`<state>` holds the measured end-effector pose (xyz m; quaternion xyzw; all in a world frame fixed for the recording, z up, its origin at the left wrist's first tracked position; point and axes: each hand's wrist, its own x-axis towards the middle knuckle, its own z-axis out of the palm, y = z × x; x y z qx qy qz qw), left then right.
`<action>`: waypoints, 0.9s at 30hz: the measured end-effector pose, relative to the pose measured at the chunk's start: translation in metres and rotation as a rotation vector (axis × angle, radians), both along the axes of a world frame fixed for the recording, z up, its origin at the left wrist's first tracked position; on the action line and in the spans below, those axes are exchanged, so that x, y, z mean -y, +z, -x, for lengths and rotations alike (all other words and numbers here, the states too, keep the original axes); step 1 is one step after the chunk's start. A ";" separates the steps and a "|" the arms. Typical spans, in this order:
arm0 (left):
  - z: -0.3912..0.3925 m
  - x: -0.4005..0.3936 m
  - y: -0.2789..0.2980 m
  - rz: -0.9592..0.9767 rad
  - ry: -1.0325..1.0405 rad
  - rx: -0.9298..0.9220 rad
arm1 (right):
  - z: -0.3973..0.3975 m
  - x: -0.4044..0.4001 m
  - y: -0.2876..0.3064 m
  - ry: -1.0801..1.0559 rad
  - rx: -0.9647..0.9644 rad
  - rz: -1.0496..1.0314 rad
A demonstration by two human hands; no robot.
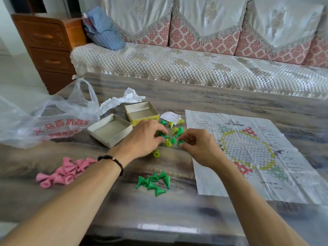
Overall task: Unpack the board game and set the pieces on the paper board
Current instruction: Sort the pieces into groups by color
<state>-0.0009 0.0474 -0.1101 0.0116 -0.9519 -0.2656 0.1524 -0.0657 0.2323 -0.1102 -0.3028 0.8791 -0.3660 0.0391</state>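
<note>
The paper board (248,157) lies unfolded on the right of the table, with no pieces on it. Mixed green and yellow cone pieces (174,131) lie scattered left of it. My left hand (143,137) reaches into this scatter and its fingertips pinch a green piece. My right hand (197,146) pinches another green piece (181,143) at its fingertips. A sorted heap of green pieces (154,181) lies nearer me, and a heap of pink pieces (67,172) lies at the left. The two box halves, white (110,130) and yellow (142,112), stand open with nothing inside.
A clear plastic bag (44,119) with red print sprawls at the table's left. Crumpled white wrapping (122,100) and a small paper slip (171,117) lie behind the boxes. A sofa (195,64) runs behind the table, a wooden drawer cabinet (48,48) at back left.
</note>
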 end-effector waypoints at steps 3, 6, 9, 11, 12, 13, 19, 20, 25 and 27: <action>-0.033 0.002 -0.005 -0.065 0.027 0.027 | -0.025 0.001 0.004 0.085 0.020 0.007; -0.064 0.009 -0.013 -0.106 0.041 0.071 | -0.045 -0.003 0.000 0.087 0.004 0.002; -0.088 0.018 -0.017 -0.133 0.091 0.090 | -0.061 -0.013 -0.006 0.037 0.033 0.044; -0.099 0.021 -0.019 -0.127 0.125 0.100 | -0.072 -0.017 -0.008 0.016 0.057 0.071; -0.105 0.021 -0.019 -0.110 0.129 0.107 | -0.079 -0.018 -0.009 0.017 0.062 0.079; -0.108 0.020 -0.021 -0.097 0.123 0.112 | -0.085 -0.018 -0.010 0.024 0.067 0.081; -0.120 0.008 -0.025 -0.026 0.068 0.123 | -0.107 -0.015 -0.021 0.077 0.047 -0.017; -0.121 0.007 -0.025 -0.038 0.061 0.123 | -0.109 -0.015 -0.022 0.067 0.038 -0.022; -0.131 0.009 -0.028 -0.070 -0.001 0.142 | -0.113 -0.016 -0.021 0.065 0.002 -0.041; -0.130 0.007 -0.031 -0.038 -0.009 0.128 | -0.114 -0.016 -0.021 0.067 -0.007 -0.042</action>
